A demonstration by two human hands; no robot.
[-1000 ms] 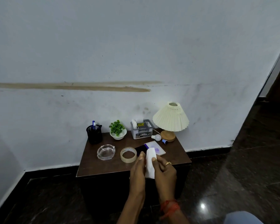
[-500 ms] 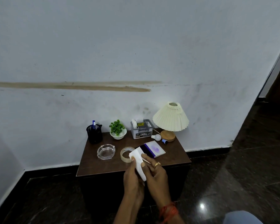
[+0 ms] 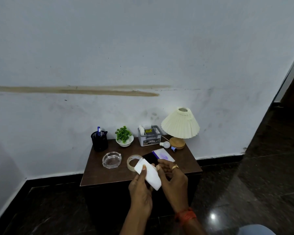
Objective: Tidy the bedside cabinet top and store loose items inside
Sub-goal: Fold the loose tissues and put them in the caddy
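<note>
- The left hand (image 3: 140, 189) holds a folded white paper (image 3: 149, 175). Its thumb lies on top and its fingers curl under.
- The paper is up in the air, over the near edge of the brown cabinet top (image 3: 107, 175).
- The right hand (image 3: 173, 180) is just right of the paper, with bent fingers and a gold ring. I cannot tell if it holds the paper or only touches it.
- A tape roll (image 3: 131, 162) lies just behind the paper, partly hidden by it.
- A glass ashtray (image 3: 111, 159) sits left of the tape.
- A white and purple booklet (image 3: 163, 155) lies to the right, with a black flat thing (image 3: 149, 157) beside it.
- At the far edge, from left to right, stand a black pen cup (image 3: 99, 141), a little green plant (image 3: 124, 139), a gray box (image 3: 150, 139) and a lamp (image 3: 180, 126).
- A white bulb (image 3: 165, 144) lies by the lamp's foot.
</note>
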